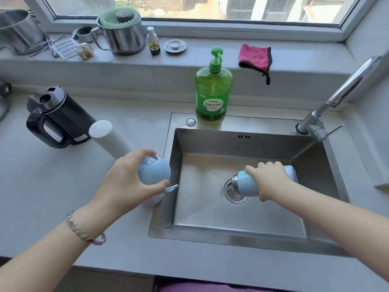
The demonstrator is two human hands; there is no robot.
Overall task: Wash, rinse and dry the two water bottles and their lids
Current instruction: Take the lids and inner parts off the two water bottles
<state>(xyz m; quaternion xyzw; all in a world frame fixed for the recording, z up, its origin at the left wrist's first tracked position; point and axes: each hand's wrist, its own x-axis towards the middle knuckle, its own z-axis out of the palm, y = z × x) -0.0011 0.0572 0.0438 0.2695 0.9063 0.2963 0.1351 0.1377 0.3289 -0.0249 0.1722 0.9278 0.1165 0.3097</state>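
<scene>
My right hand (270, 179) grips a light blue water bottle (247, 183), tipped on its side over the sink (210, 211) with its open steel mouth pointing at the drain (235, 193). Water runs out of the mouth. My left hand (128, 178) holds a light blue lid (154, 170) at the sink's left rim, above a pale object that stands on the counter and is mostly hidden under it. A white bottle (109, 137) stands on the counter just behind my left hand.
A green dish soap pump bottle (213, 91) stands behind the sink. The tap (336, 95) is at the right. A black kettle (56, 119) sits left on the counter. On the windowsill lie a pink cloth (254, 57), a steel pot (122, 32) and small items.
</scene>
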